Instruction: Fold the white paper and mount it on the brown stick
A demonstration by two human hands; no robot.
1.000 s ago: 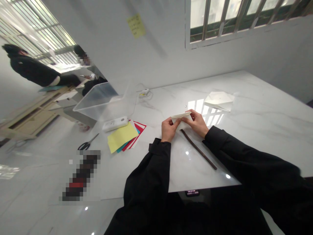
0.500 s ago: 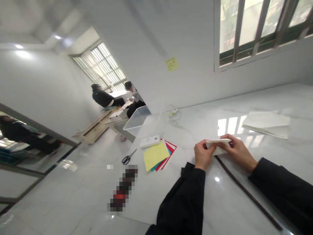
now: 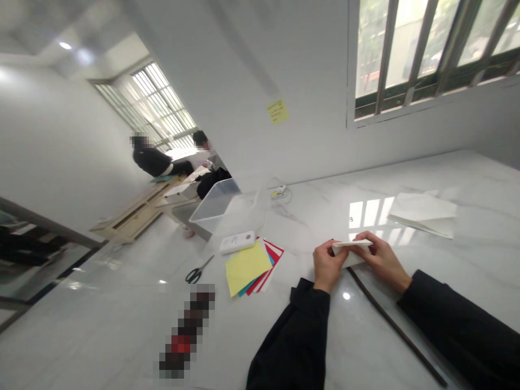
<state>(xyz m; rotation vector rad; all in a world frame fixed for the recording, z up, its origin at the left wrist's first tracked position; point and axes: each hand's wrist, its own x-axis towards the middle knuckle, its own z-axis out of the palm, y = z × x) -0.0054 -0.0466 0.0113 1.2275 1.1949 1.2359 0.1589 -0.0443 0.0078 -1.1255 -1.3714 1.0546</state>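
Marble table (image 3: 459, 179): left hand (image 3: 327, 265) and right hand (image 3: 384, 261) together, pinching folded white paper (image 3: 350, 252) between them, just beside a dark stick (image 3: 394, 327). Loose white sheet (image 3: 422, 212) lies farther right; coloured paper stack (image 3: 254, 276) and scissors (image 3: 199, 271) lie left.

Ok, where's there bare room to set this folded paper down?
Widest patch: the marble top between the coloured paper and the loose white sheets, just beyond your left hand and right hand holding the folded paper. More lies right of the dark strip. Crowded by the white box and clear plastic bin.
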